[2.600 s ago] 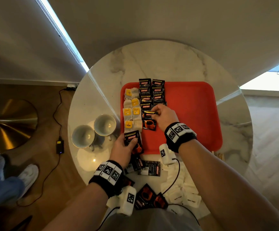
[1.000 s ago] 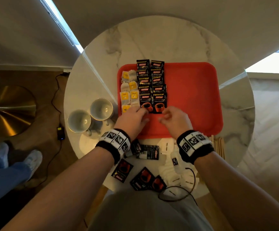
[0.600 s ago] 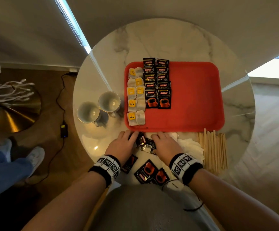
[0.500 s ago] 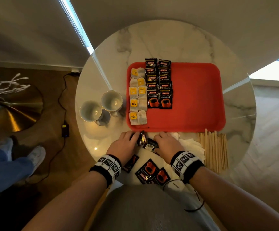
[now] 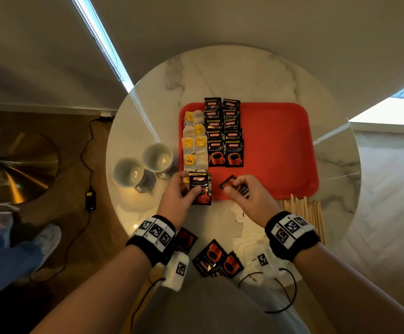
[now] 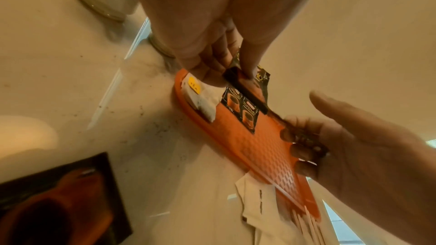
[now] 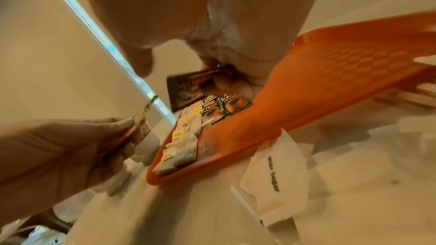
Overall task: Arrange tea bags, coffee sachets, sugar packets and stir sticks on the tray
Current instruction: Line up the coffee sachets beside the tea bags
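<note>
My left hand [image 5: 180, 197] pinches an upright Kopiko Supremo sachet [image 5: 200, 190] between thumb and fingers at the lower left edge of the red tray [image 5: 275, 150]. My right hand [image 5: 250, 196] curls round a second coffee sachet [image 5: 232, 185], tilted and partly hidden, so its face seems turned away. In the tray's left part lie two columns of tea bags [image 5: 193, 143] and two overlapping columns of coffee sachets [image 5: 224, 133]. Below the tray, loose sachets [image 5: 216, 259] and white sugar packets [image 5: 249, 239] lie at lower centre, wooden stir sticks [image 5: 303, 213] to the lower right. Two cups [image 5: 145, 165] stand left of the tray.
</note>
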